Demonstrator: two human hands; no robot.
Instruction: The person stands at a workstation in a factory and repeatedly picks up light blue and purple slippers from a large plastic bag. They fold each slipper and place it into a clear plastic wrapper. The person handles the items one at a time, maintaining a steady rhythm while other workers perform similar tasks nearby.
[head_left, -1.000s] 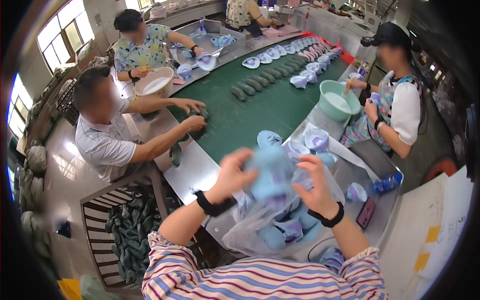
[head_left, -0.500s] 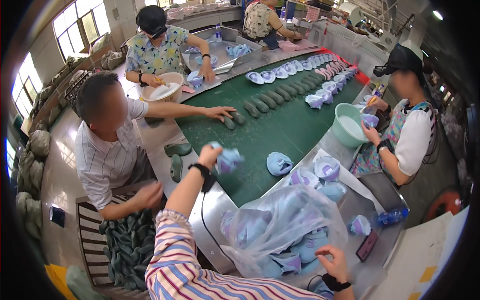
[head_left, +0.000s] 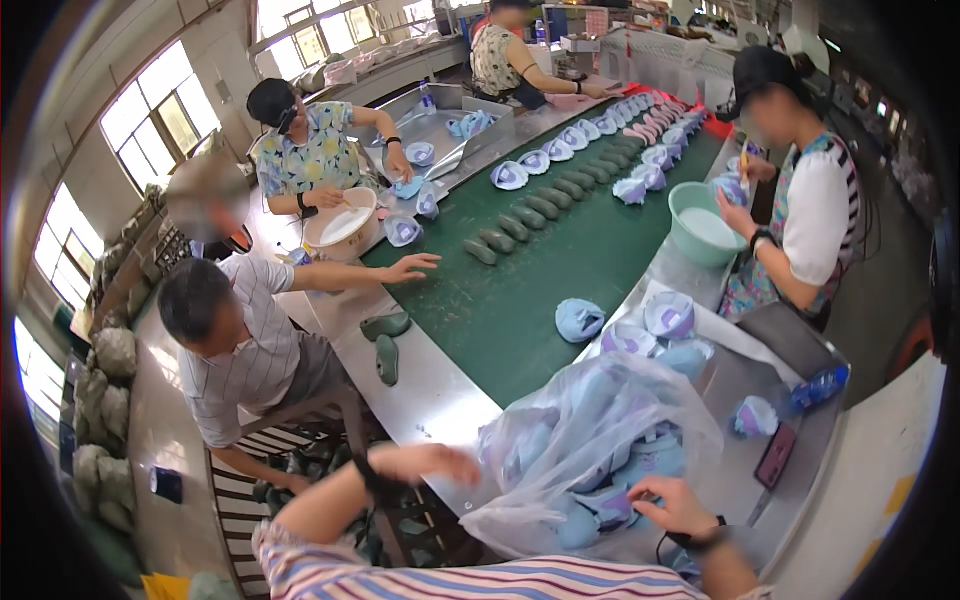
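Two hands at work. Right hand (head_left: 672,502) fingers are curled onto a blue-lilac shoe upper (head_left: 612,508) at the mouth of the clear plastic bag (head_left: 590,440), apparently gripping it. Left hand (head_left: 430,463) is empty, fingers loosely spread, hovering at the steel table edge (head_left: 425,400) just left of the bag. Step in hand looks like pulling the next upper out of the bag. Next move needs a clean lift past the crumpled film. The green belt (head_left: 520,300) past the bag has open room; one upper (head_left: 578,320) lies there. The seated co-worker's hand (head_left: 408,268) reaches onto the belt's far-left edge, well apart.
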